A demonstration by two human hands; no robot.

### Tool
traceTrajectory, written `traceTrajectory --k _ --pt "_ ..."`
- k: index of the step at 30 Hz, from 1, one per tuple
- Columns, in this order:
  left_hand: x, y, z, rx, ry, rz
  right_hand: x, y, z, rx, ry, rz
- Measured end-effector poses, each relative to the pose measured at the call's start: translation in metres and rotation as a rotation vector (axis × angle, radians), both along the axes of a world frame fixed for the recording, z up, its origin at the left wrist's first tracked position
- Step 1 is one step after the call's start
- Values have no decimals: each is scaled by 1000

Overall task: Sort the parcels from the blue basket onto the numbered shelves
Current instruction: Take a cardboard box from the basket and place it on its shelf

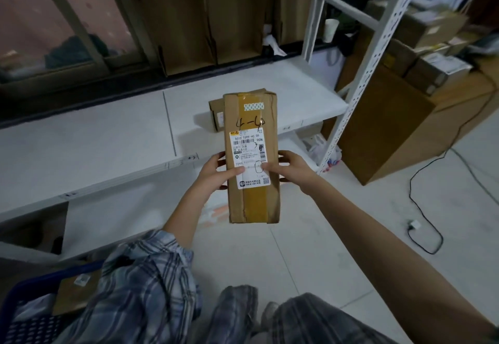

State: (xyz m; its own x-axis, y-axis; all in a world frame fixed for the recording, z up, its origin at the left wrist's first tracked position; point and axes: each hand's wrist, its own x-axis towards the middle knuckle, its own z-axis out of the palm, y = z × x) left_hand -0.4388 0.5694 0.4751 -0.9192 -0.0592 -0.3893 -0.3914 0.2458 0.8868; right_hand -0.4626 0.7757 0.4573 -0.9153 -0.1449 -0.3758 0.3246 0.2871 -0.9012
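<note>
Head view. A long cardboard parcel (252, 154) is held in the air above the floor, just in front of the white shelf (113, 133), by both hands. The left hand (216, 172) grips its left edge with the thumb laid across the shipping label (249, 158); the right hand (290, 167) grips the right edge, its thumb also on the label. Both hold the parcel near its middle.

Orientation: the parcel's long axis runs away from the person, near end toward the body, far end toward the shelf. The labelled face is turned up to the camera, with a handwritten mark reading roughly "4-4" above the label; the last character is unclear.

A smaller box (216, 115) already lies on the shelf, just behind the parcel's far end. The blue basket (24, 300) sits at lower left, with at least one more parcel inside.

Risks, as judged: the handwritten mark could be misread, sending the parcel to the wrong shelf, since the shelf's own numbers are too small to read here. Pushed straight forward, the far end could strike the smaller box. The bottom end looks creased and loosely taped, so a one-handed carry may let it sag or slip.
</note>
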Motion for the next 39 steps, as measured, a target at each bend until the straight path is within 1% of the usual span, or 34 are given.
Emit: traceTrajectory --k 7,12,16,22,24,29,35,39 --pt "-37 56 2 -22 -13 -82 -20 59 -2 -4 -6 -71" --pt "-73 85 3 -3 -5 -129 -48 91 1 -8 -19 -104" --pt "-119 101 1 11 0 -134 -90 118 5 0 -11 -87" --pt "-200 124 2 126 13 -119 -175 153 19 30 3 -74" --pt "-224 130 5 134 3 -105 -201 159 27 58 20 -47" --pt "-277 138 16 96 23 -170 -258 175 38 100 66 41" --pt "-313 135 34 -61 48 -252 -306 169 44 165 97 140" --pt "-330 126 36 -115 53 -265 -337 161 42 173 101 212"
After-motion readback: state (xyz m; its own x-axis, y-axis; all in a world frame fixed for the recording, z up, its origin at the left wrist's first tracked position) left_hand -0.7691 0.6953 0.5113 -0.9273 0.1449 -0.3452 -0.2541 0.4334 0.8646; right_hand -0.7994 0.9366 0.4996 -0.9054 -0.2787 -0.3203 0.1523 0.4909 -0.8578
